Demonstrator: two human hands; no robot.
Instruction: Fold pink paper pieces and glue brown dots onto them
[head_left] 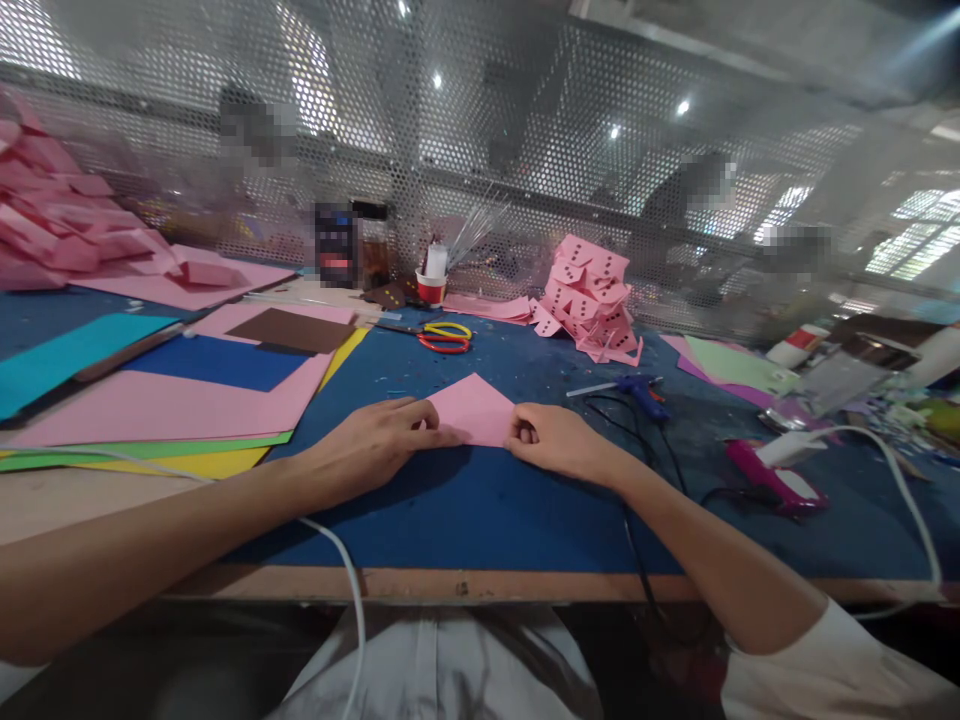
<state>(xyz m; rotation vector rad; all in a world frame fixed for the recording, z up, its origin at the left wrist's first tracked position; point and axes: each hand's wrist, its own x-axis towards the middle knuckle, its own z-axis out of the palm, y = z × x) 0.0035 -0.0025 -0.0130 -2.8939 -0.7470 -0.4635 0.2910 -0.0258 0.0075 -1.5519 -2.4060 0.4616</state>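
Note:
A small pink sheet of paper (476, 410) lies on the blue work surface between my hands, its far corner pointing away from me and its near edge straight. At its left end my left hand (394, 430) rests with thumb and fingers pressed on the paper. My right hand (555, 437) has its fingers curled and pinches the right corner. Beyond the sheet lie scissors (442, 335) with red and yellow handles. A blue glue gun (641, 395) rests to the right, past my right hand.
Coloured paper sheets (202, 405) are stacked at left, near a heap of folded pink paper (60, 220). Dotted pink pieces (589, 300) are piled at the back. Cables run by a magenta power strip (776, 478). A perforated metal screen (465, 120) stands behind.

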